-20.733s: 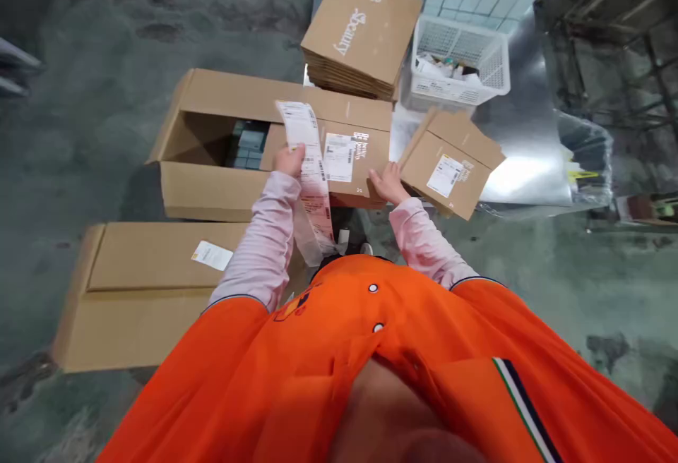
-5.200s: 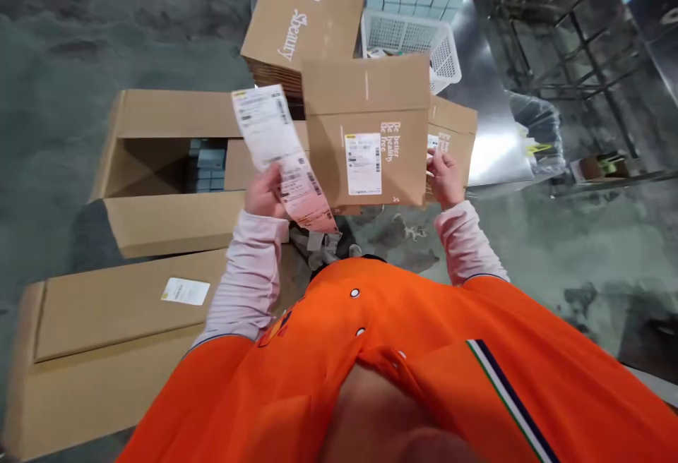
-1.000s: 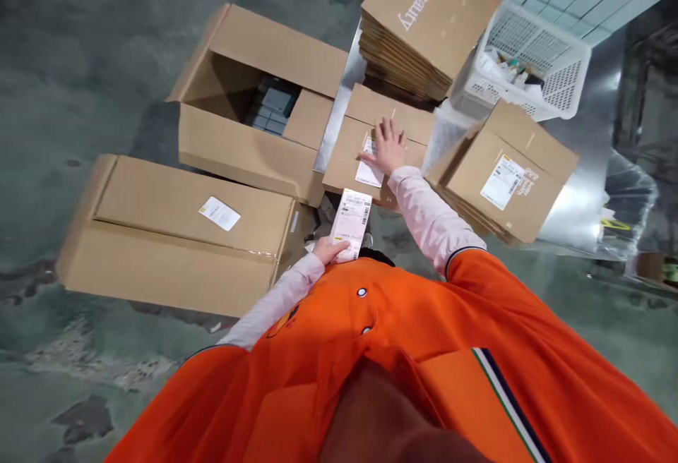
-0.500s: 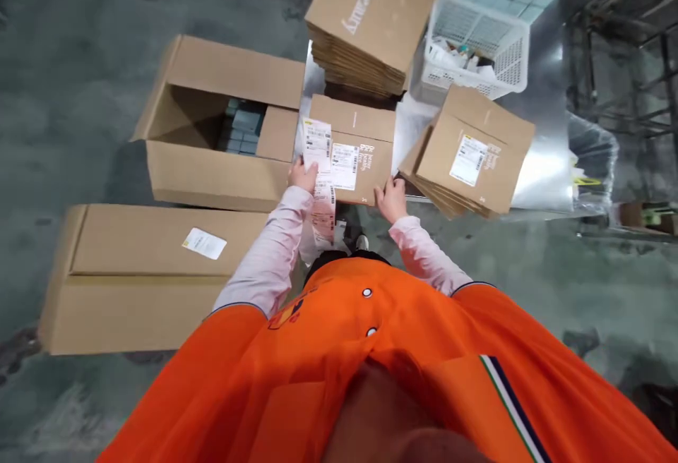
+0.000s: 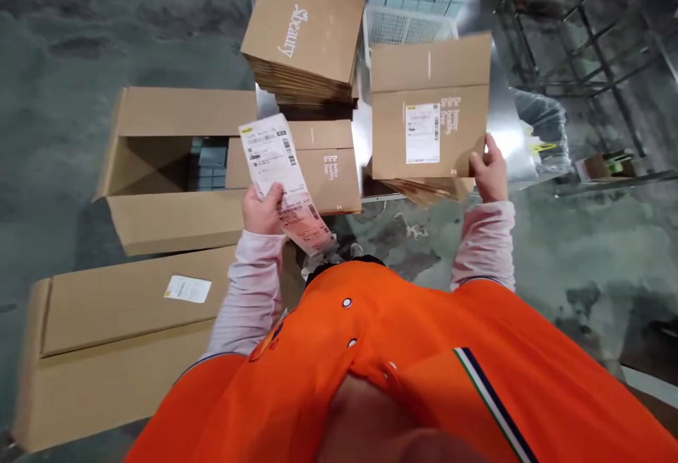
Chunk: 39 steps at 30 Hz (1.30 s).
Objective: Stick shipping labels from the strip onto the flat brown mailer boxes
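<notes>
My left hand (image 5: 263, 210) pinches a long strip of shipping labels (image 5: 272, 156), which hangs down toward my waist. My right hand (image 5: 489, 171) grips the lower right corner of a flattened cardboard box (image 5: 392, 113) with a shipping label (image 5: 422, 133) stuck on it. That box is held over other flattened boxes (image 5: 424, 190) at the right of the table. Between my hands lies another flattened box (image 5: 339, 179) with white print and no label in sight, partly covered by the strip.
A stack of flat cartons (image 5: 307, 18) stands at the back of the metal table (image 5: 508, 124). Behind the held box is a white plastic basket (image 5: 395, 25). On the left sit an open carton (image 5: 174, 219) with small boxes inside and a closed long carton (image 5: 127, 350).
The labelled box has moved from the middle to the right in my right hand, uncovering an unlabelled one. My left hand has drawn the label strip leftward. The view has shifted.
</notes>
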Tool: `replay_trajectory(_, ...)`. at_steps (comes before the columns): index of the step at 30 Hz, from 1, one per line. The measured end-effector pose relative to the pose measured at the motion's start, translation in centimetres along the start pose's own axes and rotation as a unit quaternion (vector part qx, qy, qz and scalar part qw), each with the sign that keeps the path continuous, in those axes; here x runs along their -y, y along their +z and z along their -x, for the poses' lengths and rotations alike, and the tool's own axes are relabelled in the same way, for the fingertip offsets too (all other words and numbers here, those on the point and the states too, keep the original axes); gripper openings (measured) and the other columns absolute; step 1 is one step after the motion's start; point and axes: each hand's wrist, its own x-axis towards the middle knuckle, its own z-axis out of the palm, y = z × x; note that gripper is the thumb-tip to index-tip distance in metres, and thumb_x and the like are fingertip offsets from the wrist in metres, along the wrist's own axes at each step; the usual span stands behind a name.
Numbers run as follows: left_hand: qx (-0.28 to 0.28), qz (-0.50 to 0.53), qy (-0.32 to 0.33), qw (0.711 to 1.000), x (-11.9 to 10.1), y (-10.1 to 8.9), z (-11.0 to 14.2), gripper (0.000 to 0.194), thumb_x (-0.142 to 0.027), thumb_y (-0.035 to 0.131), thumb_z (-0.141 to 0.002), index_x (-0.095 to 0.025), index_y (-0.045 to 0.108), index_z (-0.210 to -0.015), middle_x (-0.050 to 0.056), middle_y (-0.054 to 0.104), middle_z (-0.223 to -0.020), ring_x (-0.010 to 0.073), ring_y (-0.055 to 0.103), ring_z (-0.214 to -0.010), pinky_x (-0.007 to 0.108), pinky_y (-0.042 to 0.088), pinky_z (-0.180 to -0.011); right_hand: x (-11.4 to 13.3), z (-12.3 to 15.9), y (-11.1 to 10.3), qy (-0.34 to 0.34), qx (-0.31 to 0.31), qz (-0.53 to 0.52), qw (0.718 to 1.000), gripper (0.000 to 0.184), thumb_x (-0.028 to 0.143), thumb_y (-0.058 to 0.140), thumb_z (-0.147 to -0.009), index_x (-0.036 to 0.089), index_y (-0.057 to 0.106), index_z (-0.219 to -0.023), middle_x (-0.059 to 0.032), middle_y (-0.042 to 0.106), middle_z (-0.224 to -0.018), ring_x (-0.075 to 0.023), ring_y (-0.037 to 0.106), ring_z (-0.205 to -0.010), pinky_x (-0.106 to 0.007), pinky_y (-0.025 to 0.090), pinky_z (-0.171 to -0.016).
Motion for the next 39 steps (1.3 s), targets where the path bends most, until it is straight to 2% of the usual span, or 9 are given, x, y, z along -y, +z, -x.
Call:
replay_trajectory(3,0.05,-0.007,-0.006,0.999,0.4,1.2,2.2,0.064,-0.062,0.083,-0.054,-0.015,0.07,-0.095,0.011,0.074,-0.1,0.0254,0.069,-0.097,0.038,0.055,-0.093,2.5,1.0,1.3,0.034,0.055,0.067,0.996,0.081,0.059,0.063,-0.078,0.012,0.045,-0.142,-0.0215,0.055,-0.129,-0.0335,0.054,-0.116,-0.054,0.049,-0.094)
replay_trajectory(5,0.106,-0.023,-0.029,0.994,0.5,2.4,4.1,0.064,-0.065,0.081,-0.056,-0.014,0.07,-0.093,0.012,0.074,-0.096,0.0255,0.07,-0.091,0.038,0.056,-0.087,6.5,3.8,6.0,-0.032,0.158,-0.039,0.986,0.086,0.065,0.068,-0.071,0.013,0.049,-0.137,-0.0192,0.057,-0.126,-0.0305,0.057,-0.112,-0.049,0.051,-0.093)
replay_trajectory(7,0.174,-0.045,-0.054,0.982,0.4,3.4,5.5,0.063,-0.065,0.08,-0.057,-0.013,0.071,-0.09,0.013,0.074,-0.094,0.0256,0.07,-0.087,0.038,0.056,-0.084,10.7,7.5,11.6,-0.068,0.306,-0.214,0.925,0.083,0.069,0.069,-0.069,0.016,0.053,-0.131,-0.0137,0.063,-0.121,-0.0254,0.062,-0.104,-0.041,0.054,-0.089)
replay_trajectory(8,0.197,-0.051,-0.06,0.977,0.3,3.7,5.9,0.062,-0.064,0.081,-0.056,-0.013,0.071,-0.09,0.013,0.074,-0.094,0.0254,0.07,-0.087,0.037,0.056,-0.084,12.5,9.4,14.0,-0.048,0.299,-0.275,0.913,0.074,0.071,0.063,-0.073,0.016,0.058,-0.123,-0.0122,0.065,-0.115,-0.0237,0.063,-0.1,-0.039,0.055,-0.088)
replay_trajectory(12,0.109,-0.042,-0.04,0.992,0.5,3.1,5.5,0.059,-0.063,0.08,-0.056,-0.013,0.07,-0.087,0.009,0.073,-0.085,0.0198,0.067,-0.077,0.031,0.055,-0.074,16.1,14.0,18.5,0.012,0.311,-0.343,0.886,0.063,0.071,0.065,-0.072,0.015,0.065,-0.1,-0.0103,0.07,-0.097,-0.0228,0.066,-0.089,-0.038,0.056,-0.084)
replay_trajectory(24,-0.06,-0.041,-0.118,0.99,4.2,1.5,6.3,0.05,-0.06,0.079,-0.057,-0.014,0.058,-0.052,-0.003,0.052,-0.047,0.0098,0.048,-0.05,0.023,0.038,-0.049,17.8,9.7,19.3,-0.029,0.458,-0.243,0.855,0.038,0.052,0.075,-0.071,0.015,0.068,-0.077,-0.0047,0.069,-0.072,-0.018,0.064,-0.067,-0.031,0.052,-0.064)
replay_trajectory(31,0.091,0.041,-0.28,0.955,8.3,-0.6,6.6,0.064,-0.037,0.093,-0.037,-0.012,0.074,-0.093,0.013,0.075,-0.095,0.0285,0.069,-0.093,0.039,0.053,-0.088,16.5,3.8,26.8,-0.141,0.258,-0.009,0.956,0.015,0.03,0.074,-0.078,0.015,0.07,-0.077,-0.0121,0.061,-0.115,-0.0256,0.055,-0.114,-0.044,0.041,-0.106)
replay_trajectory(36,0.041,0.002,-0.396,0.917,11.2,-2.8,10.4,0.048,-0.034,0.093,-0.035,-0.014,0.073,-0.073,0.016,0.075,-0.087,0.0349,0.07,-0.095,0.046,0.055,-0.088,15.8,-0.1,32.0,-0.126,0.266,0.091,0.951,0.052,0.043,0.063,-0.088,0.008,0.058,-0.126,-0.0208,0.042,-0.143,-0.0308,0.035,-0.135,-0.053,0.024,-0.114)
replay_trajectory(39,0.046,-0.049,-0.399,0.914,11.3,-4.9,13.0,0.047,-0.038,0.093,-0.036,-0.014,0.073,-0.071,0.014,0.075,-0.082,0.0348,0.07,-0.091,0.047,0.055,-0.088,16.0,0.9,32.9,-0.207,0.291,0.146,0.923,0.076,0.047,0.061,-0.089,0.006,0.035,-0.147,-0.0244,0.024,-0.157,-0.0369,0.016,-0.147,-0.063,0.006,-0.117)
